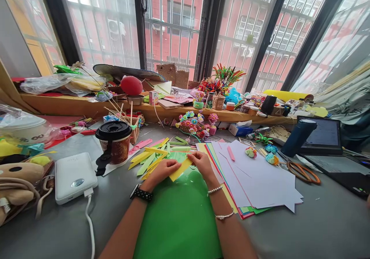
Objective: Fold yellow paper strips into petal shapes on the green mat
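My left hand (162,171) and my right hand (202,162) both pinch a yellow paper strip (180,169), holding it slanted over a green sheet (179,216) on the grey table. The left hand grips the strip's lower end and the right hand its upper end. Just beyond the hands lies a loose pile of yellow, green and pink paper strips (153,155). A black watch sits on my left wrist and bead bracelets on my right.
A lidded coffee cup (114,145) stands at the left, with a white power bank (74,176) and cable nearer me. A stack of coloured and white paper (254,174) lies right. Scissors (302,171), a dark bottle (297,135) and a laptop (323,135) are farther right. Paper flowers (195,124) crowd the back.
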`<action>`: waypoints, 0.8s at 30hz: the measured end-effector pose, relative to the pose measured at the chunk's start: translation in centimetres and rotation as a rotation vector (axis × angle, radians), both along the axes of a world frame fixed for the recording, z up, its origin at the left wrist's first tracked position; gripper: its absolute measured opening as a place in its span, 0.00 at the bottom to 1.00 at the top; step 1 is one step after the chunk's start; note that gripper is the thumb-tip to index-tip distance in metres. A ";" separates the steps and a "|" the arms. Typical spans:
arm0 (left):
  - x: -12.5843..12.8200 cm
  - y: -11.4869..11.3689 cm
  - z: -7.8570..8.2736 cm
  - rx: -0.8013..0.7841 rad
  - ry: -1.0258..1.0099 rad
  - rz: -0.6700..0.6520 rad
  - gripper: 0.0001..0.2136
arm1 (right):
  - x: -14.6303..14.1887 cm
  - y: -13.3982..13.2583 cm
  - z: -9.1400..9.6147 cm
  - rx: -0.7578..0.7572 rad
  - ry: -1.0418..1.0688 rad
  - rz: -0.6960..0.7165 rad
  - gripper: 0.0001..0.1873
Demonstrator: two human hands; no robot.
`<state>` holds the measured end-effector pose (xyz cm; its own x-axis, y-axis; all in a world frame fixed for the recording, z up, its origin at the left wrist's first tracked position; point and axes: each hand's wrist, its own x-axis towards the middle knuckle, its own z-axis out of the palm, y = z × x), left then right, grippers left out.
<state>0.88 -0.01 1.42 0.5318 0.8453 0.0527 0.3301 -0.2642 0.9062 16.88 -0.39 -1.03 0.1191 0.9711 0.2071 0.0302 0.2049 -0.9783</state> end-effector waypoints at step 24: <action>-0.1 1.1 -1.7 0.183 -0.094 0.195 0.14 | 0.8 0.1 0.2 0.073 -0.010 -0.075 0.14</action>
<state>0.80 1.11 -0.27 0.3460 0.9027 0.2556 0.3075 -0.3665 0.8781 17.65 -0.32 -0.86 0.1884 0.9418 0.2785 0.0580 0.2724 -0.9604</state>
